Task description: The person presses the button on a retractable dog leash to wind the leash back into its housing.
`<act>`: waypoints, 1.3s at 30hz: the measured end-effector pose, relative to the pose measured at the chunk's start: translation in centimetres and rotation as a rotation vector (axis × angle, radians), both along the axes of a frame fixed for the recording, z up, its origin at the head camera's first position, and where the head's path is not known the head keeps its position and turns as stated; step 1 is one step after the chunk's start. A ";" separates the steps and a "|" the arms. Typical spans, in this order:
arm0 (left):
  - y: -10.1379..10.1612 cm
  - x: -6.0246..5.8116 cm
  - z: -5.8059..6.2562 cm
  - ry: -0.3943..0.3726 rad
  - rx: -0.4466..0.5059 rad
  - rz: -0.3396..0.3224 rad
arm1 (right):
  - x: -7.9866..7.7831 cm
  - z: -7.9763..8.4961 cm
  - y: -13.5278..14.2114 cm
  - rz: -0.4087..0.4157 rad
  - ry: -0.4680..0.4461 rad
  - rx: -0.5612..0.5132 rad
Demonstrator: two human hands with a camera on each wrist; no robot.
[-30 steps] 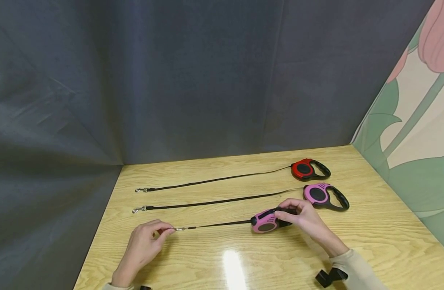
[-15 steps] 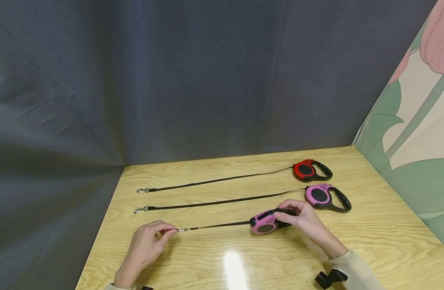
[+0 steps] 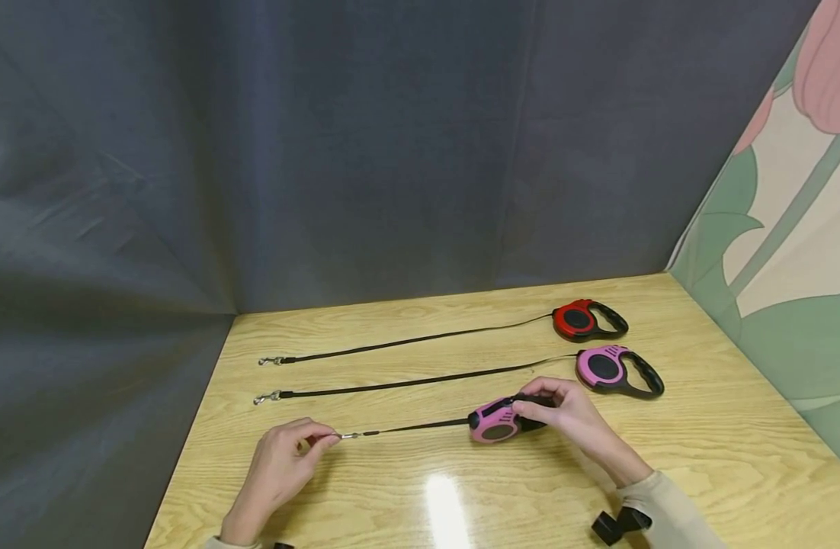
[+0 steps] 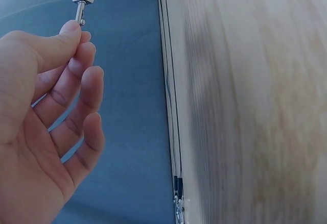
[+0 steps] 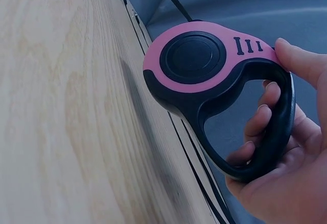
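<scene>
My right hand (image 3: 571, 419) grips the black handle of a pink retractable dog leash (image 3: 494, 422). In the right wrist view its fingers curl through the handle loop (image 5: 273, 137) and the thumb lies on the pink housing (image 5: 235, 48). A black strap (image 3: 420, 427) runs out of the housing towards my left hand (image 3: 283, 461). Between thumb and index finger the left hand pinches the silver snap clip (image 4: 82, 7) at the strap's end; its other fingers are loosely bent. The leash is held up from the table.
Behind lie a second pink leash (image 3: 604, 367) and a red leash (image 3: 574, 320), straps drawn out to the left with clips (image 3: 265, 397) near the left edge. A dark curtain (image 3: 392, 152) closes the back and left; a flower-patterned cloth (image 3: 790, 252) hangs at right.
My left hand has shifted slightly right and my right hand slightly left with the pink leash, so the strap between them is a little shorter. The two leashes behind stay put.
</scene>
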State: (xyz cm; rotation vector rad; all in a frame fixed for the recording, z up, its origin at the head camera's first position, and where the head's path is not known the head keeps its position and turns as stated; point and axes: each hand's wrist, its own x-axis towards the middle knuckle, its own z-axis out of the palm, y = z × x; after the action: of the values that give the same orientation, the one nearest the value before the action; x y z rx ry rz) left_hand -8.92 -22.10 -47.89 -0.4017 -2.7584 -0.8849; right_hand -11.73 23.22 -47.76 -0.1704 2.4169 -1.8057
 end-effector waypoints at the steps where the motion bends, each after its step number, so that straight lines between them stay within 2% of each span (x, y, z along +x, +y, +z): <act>1: 0.0 0.0 0.0 -0.002 -0.002 0.000 | 0.0 0.0 0.0 0.004 0.002 -0.002; 17: 0.3 -0.1 -0.3 0.030 0.009 -0.029 | -0.1 -0.2 -0.5 0.023 -0.021 -0.018; 24: 0.5 0.1 -0.2 0.001 0.019 -0.024 | 0.0 -0.5 -0.7 0.055 -0.020 -0.049; 39: 1.1 0.2 -0.2 0.003 0.036 -0.052 | 0.1 -0.6 -1.2 0.078 -0.037 -0.078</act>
State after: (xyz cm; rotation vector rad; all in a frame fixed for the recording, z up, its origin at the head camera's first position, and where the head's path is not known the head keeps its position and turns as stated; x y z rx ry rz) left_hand -8.75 -21.01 -48.09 -0.4700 -2.7368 -0.9436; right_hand -11.65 21.99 -48.39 -0.2326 2.2829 -1.8537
